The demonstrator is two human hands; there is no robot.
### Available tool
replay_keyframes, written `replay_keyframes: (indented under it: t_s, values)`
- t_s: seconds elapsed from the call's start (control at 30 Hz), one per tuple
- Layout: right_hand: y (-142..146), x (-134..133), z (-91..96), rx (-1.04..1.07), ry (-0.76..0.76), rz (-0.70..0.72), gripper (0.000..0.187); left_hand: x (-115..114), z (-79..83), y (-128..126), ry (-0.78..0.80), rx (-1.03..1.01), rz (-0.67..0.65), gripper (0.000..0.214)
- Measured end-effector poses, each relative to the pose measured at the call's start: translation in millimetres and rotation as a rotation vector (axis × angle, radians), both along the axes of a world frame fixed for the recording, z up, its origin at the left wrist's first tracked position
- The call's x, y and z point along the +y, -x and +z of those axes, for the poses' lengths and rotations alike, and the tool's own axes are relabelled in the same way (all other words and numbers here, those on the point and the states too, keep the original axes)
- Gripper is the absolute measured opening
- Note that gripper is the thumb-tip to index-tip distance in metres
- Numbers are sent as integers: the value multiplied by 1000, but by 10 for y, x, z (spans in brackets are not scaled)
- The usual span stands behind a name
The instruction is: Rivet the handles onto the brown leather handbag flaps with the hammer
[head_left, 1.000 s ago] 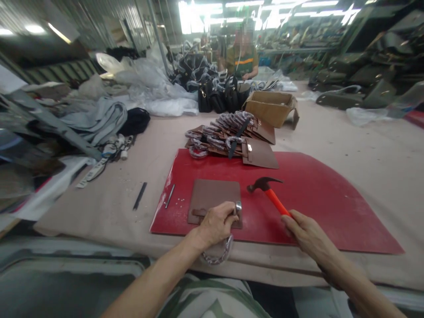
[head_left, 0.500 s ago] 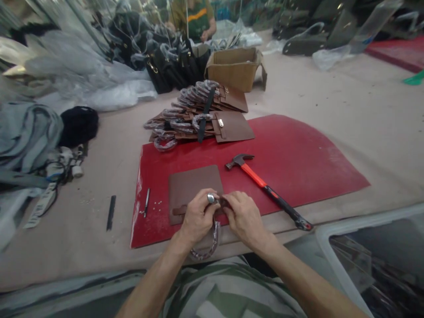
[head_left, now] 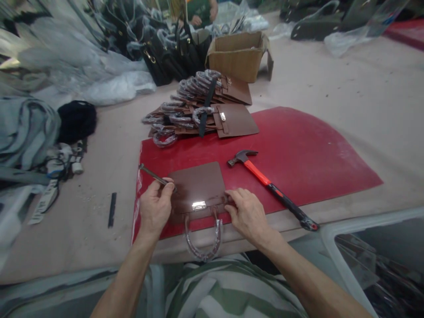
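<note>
Left hand (head_left: 155,207): slim metal tool (head_left: 152,173), pinched; right hand (head_left: 247,214): strap end (head_left: 229,200), pinched at right edge of brown bag panel (head_left: 198,181) with silver clasp (head_left: 198,206), film-wrapped handle (head_left: 202,257); beneath, red mat (head_left: 298,150); claw hammer (head_left: 259,172) across its near edge; behind, pile of similar panels (head_left: 236,119), cardboard box (head_left: 235,57)
</note>
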State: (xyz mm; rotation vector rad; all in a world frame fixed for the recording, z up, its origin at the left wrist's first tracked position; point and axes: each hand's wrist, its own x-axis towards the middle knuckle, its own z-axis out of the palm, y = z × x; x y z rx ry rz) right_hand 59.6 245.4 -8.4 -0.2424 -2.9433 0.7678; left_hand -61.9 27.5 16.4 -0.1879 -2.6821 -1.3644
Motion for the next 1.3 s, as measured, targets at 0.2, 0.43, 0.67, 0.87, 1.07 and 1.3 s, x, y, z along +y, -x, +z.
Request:
replay_keyframes:
  t_s: [0.2, 0.43, 0.67, 0.87, 1.07, 1.3]
  values:
    - [-12, 3, 2, 12, -20, -3, 26, -233, -50, 325, 417, 76, 81, 28]
    - [-26, 18, -55, 70, 13, 12, 27, -322, -229, 321, 481, 214, 51, 24]
    - [-3, 46, -97, 107, 44, 25, 28, -479, -313, -120, 404, 285, -41, 20]
    - [12, 41, -44, 108, 77, 24, 30, -466, -472, -487, 451, 301, -91, 19]
    - [44, 14, 57, 11, 275, -57, 34, -325, -486, -617, 412, 305, -117, 19]
    - [113, 31, 143, -85, 887, -214, 31, -348, -536, -613, 322, 298, -116, 19]
